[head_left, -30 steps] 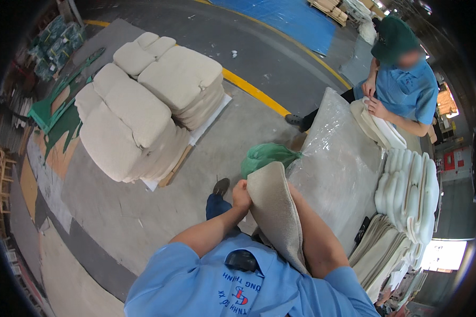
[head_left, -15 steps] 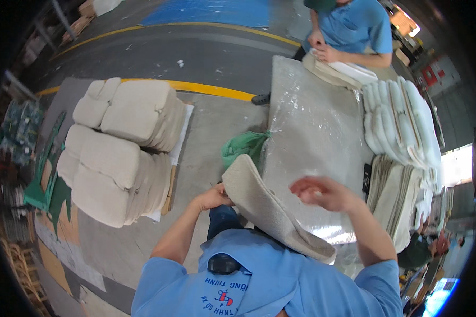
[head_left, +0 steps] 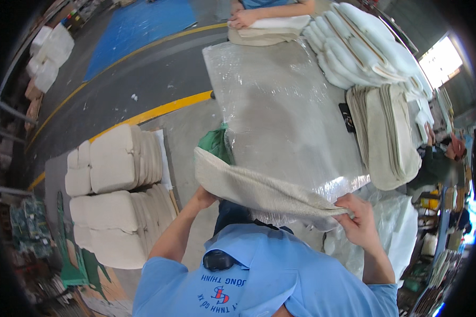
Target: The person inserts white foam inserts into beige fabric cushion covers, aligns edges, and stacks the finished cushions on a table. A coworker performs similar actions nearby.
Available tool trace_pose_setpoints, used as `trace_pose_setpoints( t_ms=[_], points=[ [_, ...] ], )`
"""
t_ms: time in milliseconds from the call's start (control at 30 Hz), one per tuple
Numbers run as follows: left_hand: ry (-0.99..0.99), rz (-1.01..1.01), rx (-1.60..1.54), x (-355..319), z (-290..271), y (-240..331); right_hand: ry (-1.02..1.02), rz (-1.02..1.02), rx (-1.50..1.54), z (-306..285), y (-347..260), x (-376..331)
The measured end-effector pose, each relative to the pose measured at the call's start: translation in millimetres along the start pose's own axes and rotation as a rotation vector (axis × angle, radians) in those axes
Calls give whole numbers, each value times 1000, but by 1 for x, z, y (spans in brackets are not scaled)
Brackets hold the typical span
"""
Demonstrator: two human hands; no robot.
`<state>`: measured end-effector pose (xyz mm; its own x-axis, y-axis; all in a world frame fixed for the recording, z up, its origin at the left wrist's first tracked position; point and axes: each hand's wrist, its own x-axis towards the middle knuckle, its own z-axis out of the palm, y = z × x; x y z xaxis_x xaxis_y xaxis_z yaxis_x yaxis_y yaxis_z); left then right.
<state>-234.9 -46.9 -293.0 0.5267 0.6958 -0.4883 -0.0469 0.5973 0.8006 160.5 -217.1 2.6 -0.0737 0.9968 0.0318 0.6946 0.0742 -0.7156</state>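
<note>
The person's left hand (head_left: 204,198) holds one end of a long, thick, beige cloth (head_left: 248,185), its fingers partly hidden behind it. The right hand (head_left: 358,219) pinches the other end. The cloth is held up at the near edge of a grey, plastic-wrapped table (head_left: 285,116).

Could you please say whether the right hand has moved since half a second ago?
Yes, the right hand has moved back, from over the plastic-covered table to just outside its near right corner.
</note>
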Motion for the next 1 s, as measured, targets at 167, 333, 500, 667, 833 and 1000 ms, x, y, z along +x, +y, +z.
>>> trace_pose_setpoints(
  t_ms=[167, 333, 500, 667, 833, 1000],
  points=[
    [89, 343, 1073, 7, -4, 1, 160, -62, -35, -5, -18, -11],
    [8, 426, 769, 7, -11, -14, 158, -125, 11, 5, -46, -25],
    [-120, 639, 842, 5, -16, -17, 170, -79, 50, 18, -71, -44],
    [-260, 490, 828, 27, -27, -10, 291, 12, 120, 48, -86, -68],
    [-367, -63, 655, 44, -68, 38, 395, 110, 223, 75, -93, -88],
    [-295, -163, 892, 92, -90, 147, 416, 163, 269, 86, -98, -105]
  ],
)
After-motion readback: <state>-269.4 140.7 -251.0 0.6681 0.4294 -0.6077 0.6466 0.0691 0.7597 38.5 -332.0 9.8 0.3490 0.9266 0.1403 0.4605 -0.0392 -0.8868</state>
